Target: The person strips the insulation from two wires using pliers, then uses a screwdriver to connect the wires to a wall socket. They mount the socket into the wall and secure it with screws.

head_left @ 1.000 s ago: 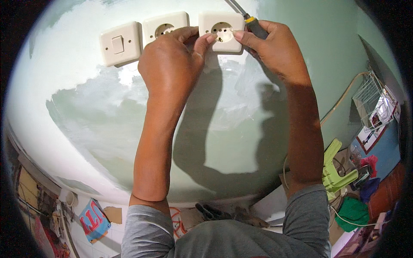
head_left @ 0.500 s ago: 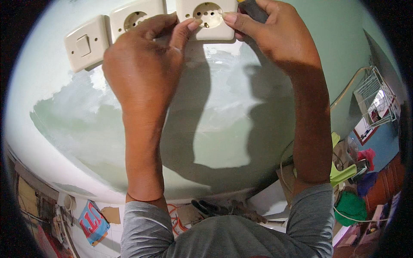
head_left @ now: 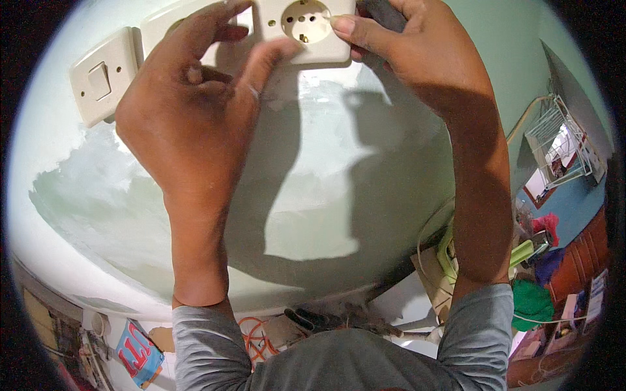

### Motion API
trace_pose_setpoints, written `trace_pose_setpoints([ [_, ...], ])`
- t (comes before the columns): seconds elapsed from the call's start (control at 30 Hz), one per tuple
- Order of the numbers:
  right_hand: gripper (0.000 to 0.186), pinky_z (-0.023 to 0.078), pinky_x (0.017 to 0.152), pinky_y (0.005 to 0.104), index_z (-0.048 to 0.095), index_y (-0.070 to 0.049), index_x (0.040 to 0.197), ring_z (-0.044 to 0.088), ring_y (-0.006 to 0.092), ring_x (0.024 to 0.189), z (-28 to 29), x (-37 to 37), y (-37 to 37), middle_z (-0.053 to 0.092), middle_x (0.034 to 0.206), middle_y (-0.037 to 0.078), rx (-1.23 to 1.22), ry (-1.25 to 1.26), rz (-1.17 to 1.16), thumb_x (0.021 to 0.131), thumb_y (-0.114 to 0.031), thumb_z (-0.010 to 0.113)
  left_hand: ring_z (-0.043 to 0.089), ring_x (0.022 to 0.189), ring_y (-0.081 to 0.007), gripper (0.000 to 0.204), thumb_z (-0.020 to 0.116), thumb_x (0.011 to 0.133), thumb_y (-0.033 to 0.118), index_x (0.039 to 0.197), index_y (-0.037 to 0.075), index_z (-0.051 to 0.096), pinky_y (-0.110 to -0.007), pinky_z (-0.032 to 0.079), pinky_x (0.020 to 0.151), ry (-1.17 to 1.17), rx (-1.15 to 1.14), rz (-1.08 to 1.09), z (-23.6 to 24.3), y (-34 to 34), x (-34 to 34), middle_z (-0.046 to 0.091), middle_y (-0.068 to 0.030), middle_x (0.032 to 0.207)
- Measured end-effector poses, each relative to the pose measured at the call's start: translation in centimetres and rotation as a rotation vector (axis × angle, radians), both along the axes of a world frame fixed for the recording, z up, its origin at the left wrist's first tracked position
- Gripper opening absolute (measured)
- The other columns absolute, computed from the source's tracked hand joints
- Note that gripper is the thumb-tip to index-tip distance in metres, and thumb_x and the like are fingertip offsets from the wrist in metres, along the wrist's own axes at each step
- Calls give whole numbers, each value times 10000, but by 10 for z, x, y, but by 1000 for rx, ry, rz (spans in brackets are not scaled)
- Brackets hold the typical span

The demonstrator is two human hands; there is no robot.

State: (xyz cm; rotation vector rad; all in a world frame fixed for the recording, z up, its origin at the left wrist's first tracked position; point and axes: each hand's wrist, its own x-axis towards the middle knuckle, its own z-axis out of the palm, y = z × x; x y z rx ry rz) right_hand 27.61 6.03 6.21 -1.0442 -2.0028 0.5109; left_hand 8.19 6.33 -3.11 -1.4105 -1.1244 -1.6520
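A cream wall socket (head_left: 267,47) with a round recess sits at the top edge, on the wall. My left hand (head_left: 189,111) is open at its left side, thumb and fingers apart; the blurred thumb tip overlaps the socket's lower part. At the socket's right edge, my right hand (head_left: 407,49) is closed around a dark grey tool handle (head_left: 383,14), whose far end is out of view. Its thumb tip lies over the right rim of the recess; whether it also pinches something small there I cannot make out. A second cream socket (head_left: 156,36) is mostly hidden behind my left hand.
Left of the sockets is a cream light switch (head_left: 99,79). Patchy filler marks the green wall (head_left: 313,221) below. A white wire rack (head_left: 564,140) hangs at the right, above a green cloth-like bundle (head_left: 533,305) and clutter. An orange cable (head_left: 257,339) lies low down, near a blue-and-red packet (head_left: 140,352).
My left hand has drawn back leftward and spread, its thumb leaving the socket's recess. The right hand keeps its hold by the right edge. The whole view has shifted slightly.
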Motion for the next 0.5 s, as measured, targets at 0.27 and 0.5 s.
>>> trace_pose_setpoints([
  [0.27,392,461,605,228,751,21,1037,577,63,679,-41,-3,55,694,791,16,438,91,108,919,-350,798,737,769,-112,377,913,788,267,1056,30,793,-248,583,722,212,95,-41,3,10,-22,794,-58,942],
  [0.5,396,442,571,222,750,4,1005,556,64,658,-34,4,55,689,784,18,260,94,28,877,-362,834,776,875,-189,519,930,763,301,1146,2,749,-321,612,807,24,-178,-126,17,-4,-7,794,-142,942],
])
